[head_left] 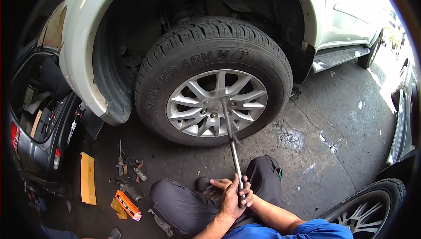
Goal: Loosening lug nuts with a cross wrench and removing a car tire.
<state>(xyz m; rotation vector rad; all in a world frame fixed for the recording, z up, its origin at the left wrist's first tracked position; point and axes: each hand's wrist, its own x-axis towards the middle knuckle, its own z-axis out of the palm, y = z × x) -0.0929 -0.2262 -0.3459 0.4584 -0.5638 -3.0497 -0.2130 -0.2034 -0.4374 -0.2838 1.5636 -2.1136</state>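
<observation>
Fingers of the left hand wrap a steel wrench reaching the silver wheel; the right hand's, overlapping, are hard to read. Wheel mounted, lug nuts in place; whether tightening or loosening remains, I can't tell.

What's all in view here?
White car: one, white, top
Big wheel: one, black and silver, centre
Far wheel: one, dark, upper right
Near wheel: one, black and silver, lower right
Grey car: one, grey, left
Dark car: one, dark, right edge
Strip: one, yellow, floor left
Box: one, orange, floor lower left
Metal pieces: several, grey, near box
Bar: one, silver, big wheel to hands
Trousers: one pair, grey, bottom
Shirt: one, blue, bottom
Left hand: one, bare, fingers on bar
Right hand: one, bare, at bar
</observation>
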